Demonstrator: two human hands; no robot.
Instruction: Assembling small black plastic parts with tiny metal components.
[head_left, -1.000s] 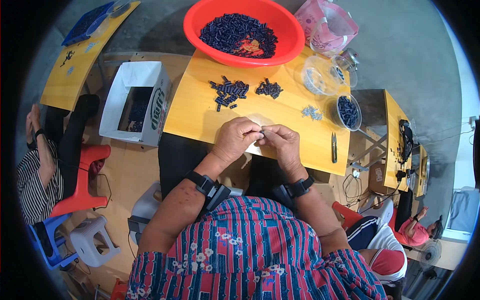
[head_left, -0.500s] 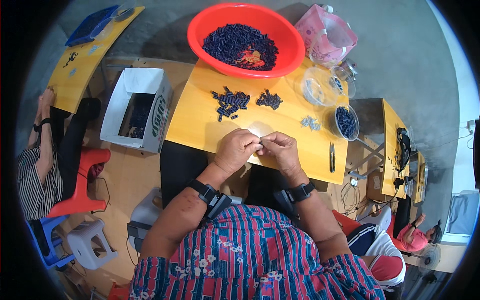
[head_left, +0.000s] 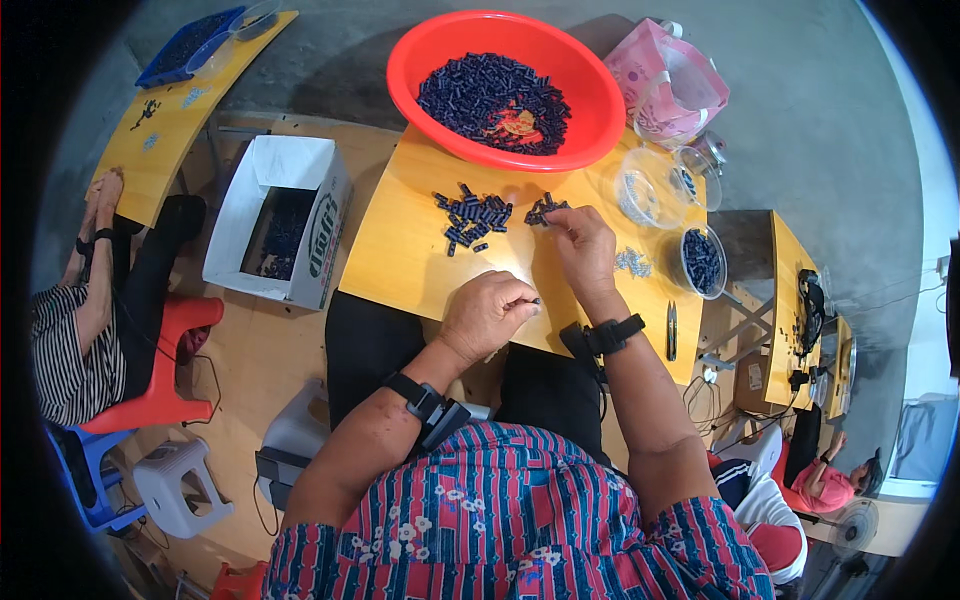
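Dark tubular piece (head_left: 537, 301) sits pinched between thumb and forefinger of the left hand (head_left: 487, 316), above the near side of the yellow worktop (head_left: 400, 255). The right hand (head_left: 585, 246) reaches its fingertips to the smaller pile of dark pieces (head_left: 537, 208), beside a larger pile (head_left: 470, 214); whether it grips one, I cannot tell.

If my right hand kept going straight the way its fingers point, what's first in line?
The small pile of dark pieces, right at the right hand; contact is hard to judge. Beyond it, leftward, lies the larger dark pile.
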